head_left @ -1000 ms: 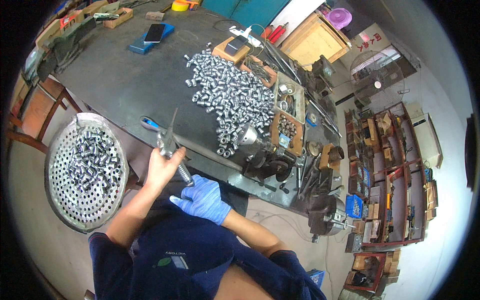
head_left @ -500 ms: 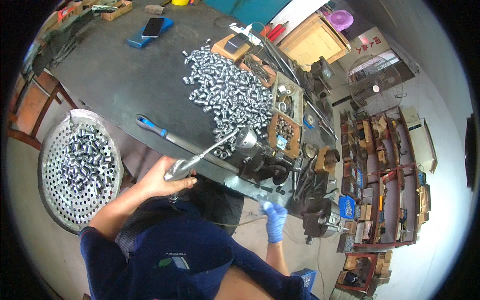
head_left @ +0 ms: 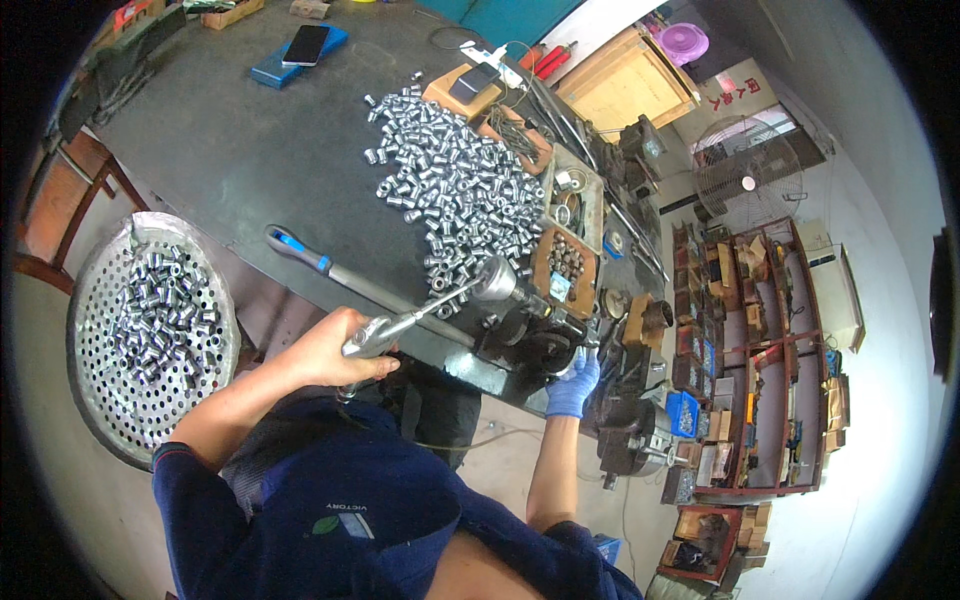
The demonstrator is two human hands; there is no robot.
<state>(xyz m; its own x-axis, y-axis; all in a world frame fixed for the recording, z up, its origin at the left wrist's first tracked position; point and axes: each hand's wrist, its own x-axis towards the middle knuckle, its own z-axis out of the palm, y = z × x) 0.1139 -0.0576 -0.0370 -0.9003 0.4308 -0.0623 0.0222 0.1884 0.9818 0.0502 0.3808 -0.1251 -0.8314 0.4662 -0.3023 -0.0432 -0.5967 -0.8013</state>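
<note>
My left hand (head_left: pixel 335 350) is closed round the grip of a grey metal air gun (head_left: pixel 370 336). Its long thin shaft points up and right, and the tip meets a round metal chuck (head_left: pixel 494 278) on a dark bench fixture (head_left: pixel 530 330). My right hand (head_left: pixel 573 387), in a blue glove, is at the fixture's right end with fingers bent; what they grip is hidden. Behind the chuck, many small shiny metal sleeves (head_left: pixel 455 190) lie heaped on the dark bench. A long ratchet-type wrench with a blue-and-black handle (head_left: pixel 300 249) lies along the bench's near edge.
A perforated round metal tray (head_left: pixel 100 340) holding more sleeves stands at left. Boxes of small parts (head_left: pixel 590 290) line the bench's right side. A dark machine head (head_left: pixel 635 440) is right of my glove. A hose (head_left: pixel 490 440) crosses below; shelves and a fan (head_left: pixel 750 180) stand beyond.
My gloved right hand has moved up and forward from below the bench edge to the fixture's right end. The left hand and air gun have shifted slightly right, shaft tip still at the chuck.
</note>
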